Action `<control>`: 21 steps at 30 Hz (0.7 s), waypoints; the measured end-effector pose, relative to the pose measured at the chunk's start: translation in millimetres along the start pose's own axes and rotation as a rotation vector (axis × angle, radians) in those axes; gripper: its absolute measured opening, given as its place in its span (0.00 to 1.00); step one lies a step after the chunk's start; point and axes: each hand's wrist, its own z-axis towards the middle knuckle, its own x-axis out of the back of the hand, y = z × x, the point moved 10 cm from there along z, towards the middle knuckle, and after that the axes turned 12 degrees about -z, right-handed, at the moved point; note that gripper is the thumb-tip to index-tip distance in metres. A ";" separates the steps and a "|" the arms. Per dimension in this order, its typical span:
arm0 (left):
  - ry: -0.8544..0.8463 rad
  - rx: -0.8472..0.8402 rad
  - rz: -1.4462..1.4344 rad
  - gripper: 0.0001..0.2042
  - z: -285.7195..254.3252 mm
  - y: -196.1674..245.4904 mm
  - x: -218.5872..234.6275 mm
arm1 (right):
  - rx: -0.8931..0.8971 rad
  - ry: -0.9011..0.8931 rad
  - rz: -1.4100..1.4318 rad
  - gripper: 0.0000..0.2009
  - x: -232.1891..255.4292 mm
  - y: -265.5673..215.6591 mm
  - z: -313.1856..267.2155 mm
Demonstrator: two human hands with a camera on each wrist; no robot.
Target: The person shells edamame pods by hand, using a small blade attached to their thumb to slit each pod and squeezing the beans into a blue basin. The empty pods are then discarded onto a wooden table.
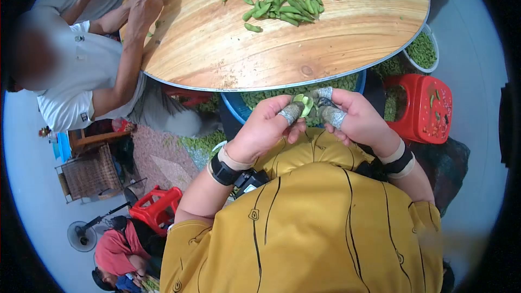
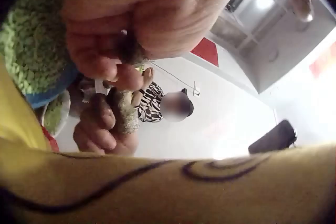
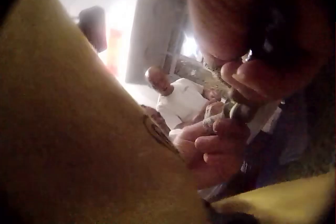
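In the head view, an opened green soybean pod (image 1: pixel 307 105) is pinched between both hands' fingertips, just past the table's near edge. My left hand (image 1: pixel 266 130) holds it from the left, with grey wrapping on its thumb. From the right, my right hand (image 1: pixel 361 119) grips it with silvery wrapping on thumb and finger. Below the hands is a blue basin (image 1: pixel 230 109) of shelled green beans. The left wrist view shows beans (image 2: pixel 34 35) beside the left hand (image 2: pixel 152 14); the fingers largely hide the pod there. In the right wrist view the fingertips meet closely.
A wooden table (image 1: pixel 347 48) bears a pile of soybean pods (image 1: pixel 285 8) and several scattered ones. At right are a red stool (image 1: pixel 429 108) and a white bucket of green beans (image 1: pixel 423 51). A person in white (image 1: pixel 103 76) sits at the left.
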 end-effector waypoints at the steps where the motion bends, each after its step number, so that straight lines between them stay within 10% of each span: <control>1: 0.003 0.000 -0.005 0.07 -0.4 -1.9 -0.8 | -0.003 -0.004 -0.002 0.12 -3.0 7.3 4.7; 3: -0.008 -0.116 0.171 0.07 -1.2 5.5 -5.8 | 0.592 0.428 -0.536 0.12 13.1 -41.1 -9.3; 9: 0.065 -0.124 0.409 0.09 -8.5 13.7 -0.5 | 0.531 0.508 -1.053 0.11 4.2 -58.3 -6.7; 21: 0.127 -0.196 0.540 0.08 -9.7 25.6 1.8 | 0.580 0.450 -1.099 0.14 -19.1 -54.7 0.3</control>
